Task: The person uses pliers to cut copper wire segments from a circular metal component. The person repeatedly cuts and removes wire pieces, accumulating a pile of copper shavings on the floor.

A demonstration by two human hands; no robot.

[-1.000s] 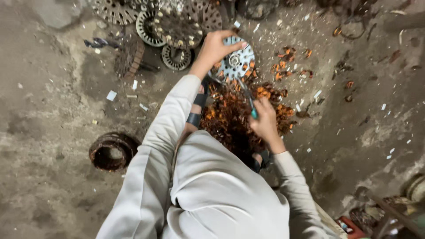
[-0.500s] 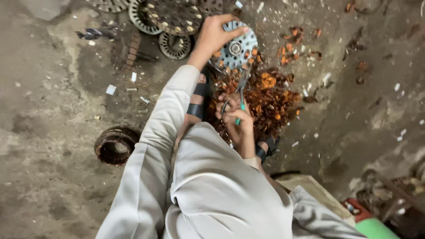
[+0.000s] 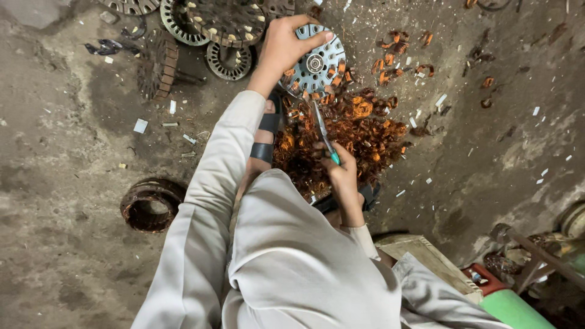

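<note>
Copper wire scraps lie heaped beneath both grips, stripped stators stacked beyond the left hand, which clasps a round stator disc with arm stretched forward. Nearer, the right hand closes around a green-handled tool pointing at the disc.

round grey slotted motor core, tilted; green-handled screwdriver, tip at core

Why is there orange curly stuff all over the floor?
That is copper wire, heaped loose between the person's feet, with stray clumps scattered farther across the dirty floor. The left hand holds a round metal motor core above the heap; the right hand holds a green-handled tool against it.
</note>
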